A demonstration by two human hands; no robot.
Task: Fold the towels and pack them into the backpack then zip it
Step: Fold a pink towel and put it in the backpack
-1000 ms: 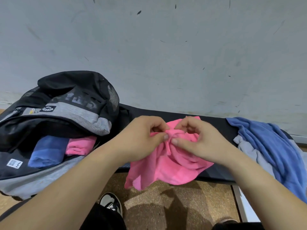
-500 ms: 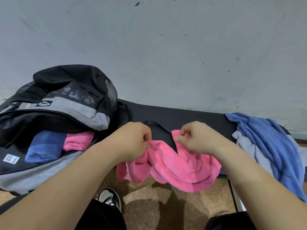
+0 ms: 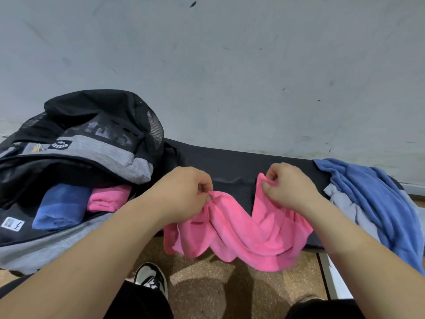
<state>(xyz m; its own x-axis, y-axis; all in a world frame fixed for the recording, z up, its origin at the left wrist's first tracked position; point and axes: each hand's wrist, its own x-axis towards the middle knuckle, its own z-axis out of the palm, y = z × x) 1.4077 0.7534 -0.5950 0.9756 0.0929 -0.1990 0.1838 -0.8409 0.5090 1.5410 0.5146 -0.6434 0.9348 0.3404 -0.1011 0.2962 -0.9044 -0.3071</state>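
1 pink towel (image 3: pixel 241 236) pinched by left hand (image 3: pixel 181 194), right hand (image 3: pixel 289 187), black bench (image 3: pixel 230 164), grey wall (image 3: pixel 230 77)

On the left end of the black padded bench (image 3: pixel 230 165), an open black-and-grey fabric backpack (image 3: pixel 92 143); inside it, a rolled blue towel (image 3: pixel 59 209) left of a folded pink towel (image 3: pixel 108 199). At mid-bench, hanging over the front edge, a loose pink terry towel (image 3: pixel 241 231) pinched between left hand (image 3: pixel 184 194) and right hand (image 3: pixel 287 187). At the right end, a crumpled blue towel (image 3: pixel 372 194) atop a pale grey towel (image 3: pixel 347 208). Behind, a grey wall (image 3: pixel 230 77).
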